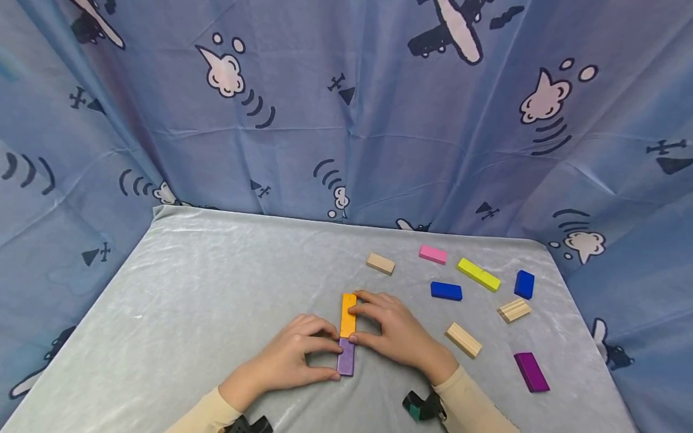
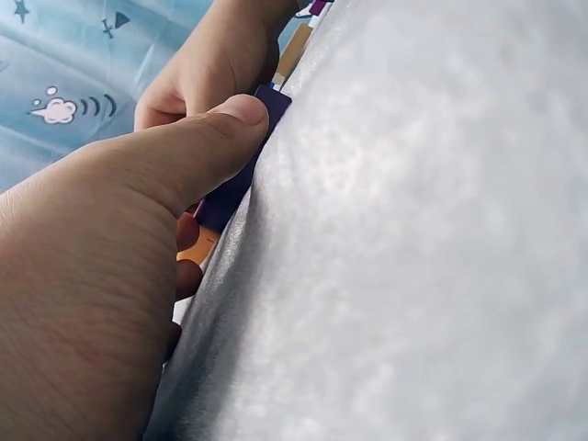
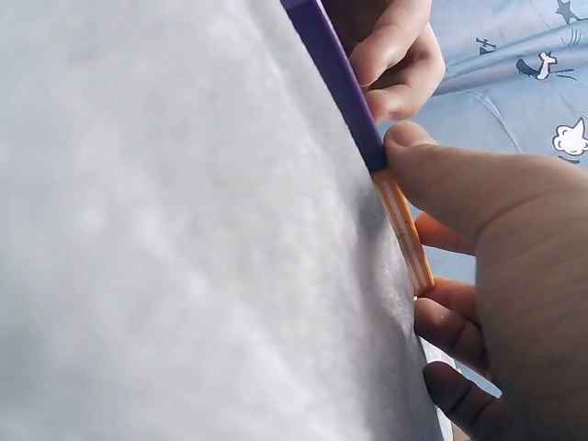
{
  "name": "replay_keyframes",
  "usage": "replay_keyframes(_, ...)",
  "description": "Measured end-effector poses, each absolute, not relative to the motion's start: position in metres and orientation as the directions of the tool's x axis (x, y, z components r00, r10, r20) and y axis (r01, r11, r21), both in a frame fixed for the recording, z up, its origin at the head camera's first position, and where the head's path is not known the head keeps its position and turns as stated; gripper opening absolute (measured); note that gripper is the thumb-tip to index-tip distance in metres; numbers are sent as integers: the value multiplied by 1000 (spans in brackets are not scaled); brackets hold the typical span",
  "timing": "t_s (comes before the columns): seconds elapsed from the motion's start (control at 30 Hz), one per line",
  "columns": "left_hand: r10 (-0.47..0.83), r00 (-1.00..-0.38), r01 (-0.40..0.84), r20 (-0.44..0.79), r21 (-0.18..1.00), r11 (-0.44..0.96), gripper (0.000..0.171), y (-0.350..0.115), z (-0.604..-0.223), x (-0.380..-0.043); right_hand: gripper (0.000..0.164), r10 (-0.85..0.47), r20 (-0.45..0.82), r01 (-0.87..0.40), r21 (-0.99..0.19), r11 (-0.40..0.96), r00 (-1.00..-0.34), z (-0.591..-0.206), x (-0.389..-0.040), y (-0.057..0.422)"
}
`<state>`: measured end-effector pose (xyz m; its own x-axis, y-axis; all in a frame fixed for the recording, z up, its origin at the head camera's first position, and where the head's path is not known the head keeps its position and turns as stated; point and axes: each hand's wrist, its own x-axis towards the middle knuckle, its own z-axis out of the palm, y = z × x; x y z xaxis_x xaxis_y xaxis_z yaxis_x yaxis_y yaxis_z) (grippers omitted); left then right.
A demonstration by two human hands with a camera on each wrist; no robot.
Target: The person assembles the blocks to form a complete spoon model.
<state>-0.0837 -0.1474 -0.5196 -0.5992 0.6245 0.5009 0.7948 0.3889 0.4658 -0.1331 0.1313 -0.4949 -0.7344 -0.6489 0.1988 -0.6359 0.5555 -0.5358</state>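
Note:
Mid-table in the head view, an orange block (image 1: pixel 349 316) and a light purple block (image 1: pixel 346 357) lie end to end in one line pointing away from me. My left hand (image 1: pixel 295 352) holds the purple block, thumb at its near corner and fingertips along its left side. In the left wrist view that thumb presses the end of the purple block (image 2: pixel 225 197). From the right, my right hand (image 1: pixel 397 331) grips the orange block, its thumb by the seam between the blocks and fingers at the side and far end. The right wrist view shows the orange block's striped edge (image 3: pixel 404 234).
Right of the hands lie a pink block (image 1: pixel 433 254), a yellow-green block (image 1: pixel 479 275), blue blocks (image 1: pixel 446 291), a dark purple block (image 1: pixel 532 372) and plain wooden blocks (image 1: pixel 463 340). A blue patterned curtain (image 1: pixel 303 120) hangs behind the grey-covered table (image 1: pixel 216 270).

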Motion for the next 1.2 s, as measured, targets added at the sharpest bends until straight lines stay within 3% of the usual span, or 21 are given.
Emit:
replay_keyframes(0.5, 643, -584, 803, 495, 469, 368, 36, -148, -520, -86, 47, -656, 176, -636, -517, 573, -734, -492, -130, 132)
replay_keyframes(0.73, 638, -633, 755, 439, 534, 381, 34, -147, -519, -83, 49, -660, 122, -608, -538, 584, -741, -477, -126, 141)
replay_keyframes(0.97, 634, -603, 787, 485, 492, 372, 34, -145, -520, -85, 41, -596, 119, -552, -550, 627, -794, -441, -119, 186)
replay_keyframes(1.2, 636, -599, 789, 487, 496, 364, 34, -145, -522, -84, 35, -489, 235, -536, -501, 680, -840, -434, -99, 255)
